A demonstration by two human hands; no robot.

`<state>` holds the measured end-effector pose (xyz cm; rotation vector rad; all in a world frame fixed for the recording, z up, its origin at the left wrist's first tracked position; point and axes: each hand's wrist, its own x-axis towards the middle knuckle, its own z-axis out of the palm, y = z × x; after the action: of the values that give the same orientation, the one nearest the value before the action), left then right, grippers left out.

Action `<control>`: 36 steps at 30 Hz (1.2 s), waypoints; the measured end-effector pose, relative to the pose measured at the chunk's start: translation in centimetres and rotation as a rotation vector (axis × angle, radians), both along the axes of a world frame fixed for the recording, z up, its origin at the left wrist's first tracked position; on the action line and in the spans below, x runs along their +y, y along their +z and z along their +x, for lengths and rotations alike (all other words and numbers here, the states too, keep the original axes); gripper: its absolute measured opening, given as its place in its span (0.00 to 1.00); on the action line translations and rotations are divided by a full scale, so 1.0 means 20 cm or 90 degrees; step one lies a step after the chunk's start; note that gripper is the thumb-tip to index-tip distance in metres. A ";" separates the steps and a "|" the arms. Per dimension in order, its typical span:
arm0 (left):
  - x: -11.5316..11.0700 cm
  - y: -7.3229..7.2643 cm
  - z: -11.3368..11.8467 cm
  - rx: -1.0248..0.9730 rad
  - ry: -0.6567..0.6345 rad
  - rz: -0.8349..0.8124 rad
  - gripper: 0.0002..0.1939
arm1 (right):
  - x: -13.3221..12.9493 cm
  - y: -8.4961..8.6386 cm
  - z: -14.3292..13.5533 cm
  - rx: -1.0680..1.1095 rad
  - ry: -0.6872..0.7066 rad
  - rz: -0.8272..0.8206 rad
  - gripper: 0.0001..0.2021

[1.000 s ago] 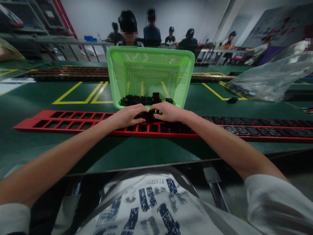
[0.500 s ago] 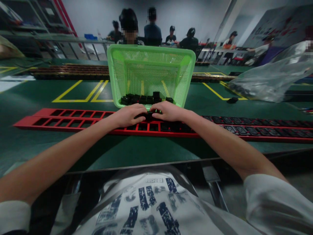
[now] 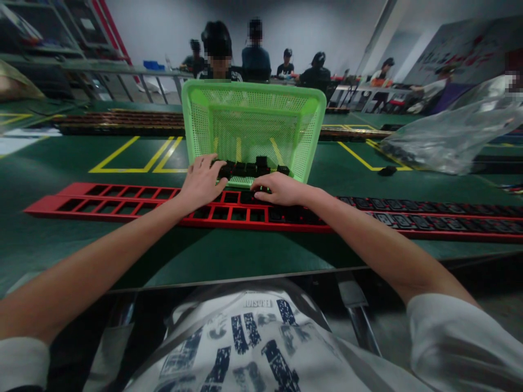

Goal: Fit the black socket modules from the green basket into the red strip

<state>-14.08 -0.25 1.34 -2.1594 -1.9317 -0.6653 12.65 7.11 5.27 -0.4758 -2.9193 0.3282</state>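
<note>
Head cam: shown bare-handed at a green worktable (image 3: 229, 253), arms out front over a long red two-row slotted tray (image 3: 44, 204). With left hand (image 3: 204, 182) at front-L corner of a lime-green perforated plastic basket (image 3: 253, 87), fingers spread and slightly bent beside small black block-shaped parts (image 3: 245, 169); can't tell if grasping one. With right hand (image 3: 281, 189) curled over the tray's far row, thumb and forefinger close to a dark part; can't tell whether pinching or just touching. In the tray: open slots from L end to approx. the hands, then black square inserts (image 3: 402, 220) in both rows toward R. Just behind the tray, mouth toward cam: the basket, w/ the block-shaped parts along its lower side. Farther back on R: a clear plastic bag (image 3: 445, 141), w/ a loose black piece (image 3: 387, 171) near its L end. Across the table behind the basket: long dark-brown strips (image 3: 122, 121). In bkgd: several people (image 3: 255, 62), some in dark caps, near benches.
</note>
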 end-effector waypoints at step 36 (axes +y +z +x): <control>0.04 -0.01 -0.03 -0.090 -0.329 0.174 0.15 | -0.01 0.01 0.00 -0.040 -0.014 0.010 0.10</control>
<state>-14.69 0.55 1.05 -2.4863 -1.2287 -1.1152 12.62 6.82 5.51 -0.5257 -2.9730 0.2911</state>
